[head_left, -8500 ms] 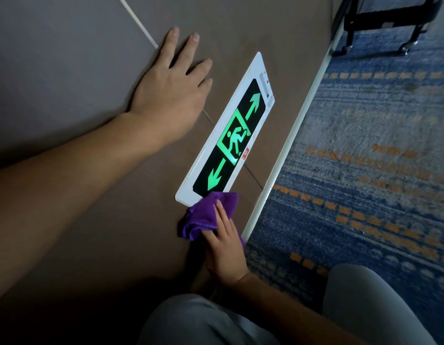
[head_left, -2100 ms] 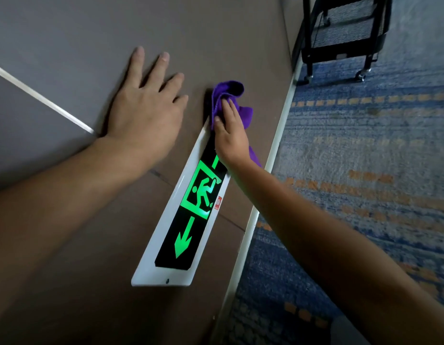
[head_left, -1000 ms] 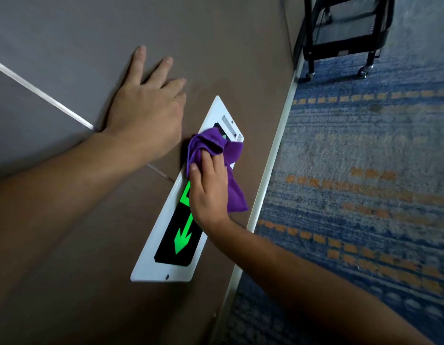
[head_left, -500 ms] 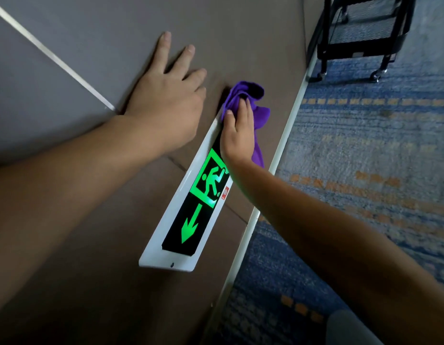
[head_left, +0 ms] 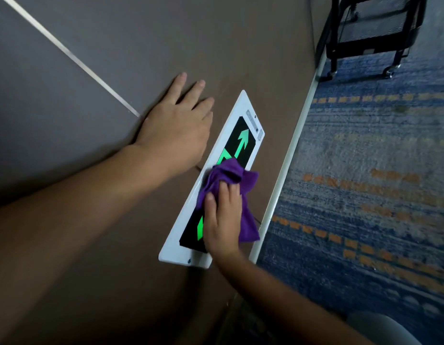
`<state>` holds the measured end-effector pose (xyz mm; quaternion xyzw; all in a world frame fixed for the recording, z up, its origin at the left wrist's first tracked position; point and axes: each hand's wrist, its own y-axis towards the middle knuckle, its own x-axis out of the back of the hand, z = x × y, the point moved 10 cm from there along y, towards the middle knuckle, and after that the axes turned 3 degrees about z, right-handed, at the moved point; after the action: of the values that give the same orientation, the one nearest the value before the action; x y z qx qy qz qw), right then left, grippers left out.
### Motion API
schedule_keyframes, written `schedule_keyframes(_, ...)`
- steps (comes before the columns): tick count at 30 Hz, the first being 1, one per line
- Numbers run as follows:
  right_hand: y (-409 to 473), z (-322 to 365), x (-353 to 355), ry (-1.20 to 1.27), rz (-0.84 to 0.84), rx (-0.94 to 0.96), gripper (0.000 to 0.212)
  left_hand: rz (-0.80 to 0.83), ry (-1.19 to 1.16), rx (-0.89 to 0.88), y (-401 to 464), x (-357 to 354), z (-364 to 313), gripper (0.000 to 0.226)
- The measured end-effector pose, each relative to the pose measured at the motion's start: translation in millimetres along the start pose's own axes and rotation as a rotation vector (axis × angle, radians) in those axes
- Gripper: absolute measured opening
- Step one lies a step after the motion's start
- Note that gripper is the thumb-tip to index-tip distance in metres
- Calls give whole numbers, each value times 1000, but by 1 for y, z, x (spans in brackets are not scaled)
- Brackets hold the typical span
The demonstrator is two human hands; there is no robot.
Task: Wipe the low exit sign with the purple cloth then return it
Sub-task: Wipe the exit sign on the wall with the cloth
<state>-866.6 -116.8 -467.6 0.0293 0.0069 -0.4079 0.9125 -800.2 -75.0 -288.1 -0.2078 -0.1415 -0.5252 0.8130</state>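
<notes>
Right hand [head_left: 222, 220] presses the cloth [head_left: 226, 175] flat on the sign [head_left: 231, 125], grip spread over it; left hand [head_left: 176, 130] braces open on the wall; keep strokes full-length, pressure even

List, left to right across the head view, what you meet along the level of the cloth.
Wall → left forearm → exit sign → right hand → purple cloth → baseboard → carpet.
</notes>
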Motion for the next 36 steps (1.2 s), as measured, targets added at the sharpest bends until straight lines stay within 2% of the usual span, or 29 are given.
schedule_keyframes(6,143,5,52,20,-137,-118,51,-29,27,-23,0,0,-2,56)
schedule_keyframes(9,158,11,57,17,-151,-103,54,-45,27,-16,1,0,-3,55)
schedule_keyframes(12,121,5,45,-5,-133,-104,54,-63,34,-10,2,0,-2,55)
schedule_keyframes(17,-1,-6,0,32,-35,-111,48,-45,37,12,2,0,-1,55)
schedule_keyframes(21,-84,-4,-25,23,48,-41,22,-39,0,10,1,2,0,53)
schedule_keyframes(24,-93,-2,-25,41,54,-43,20,-24,6,9,-1,-1,-4,54)
schedule_keyframes(29,-31,0,-8,27,-6,-63,34,-27,10,15,-3,-3,-5,54)
schedule_keyframes(31,6,-4,3,65,-63,-134,33,-26,10,13,-3,-2,-5,54)
schedule_keyframes(33,43,-7,15,105,-112,-214,44,-32,11,10,-3,-1,-6,54)
schedule_keyframes(36,98,1,37,84,-157,-202,51,-31,12,5,-3,-2,-8,55)
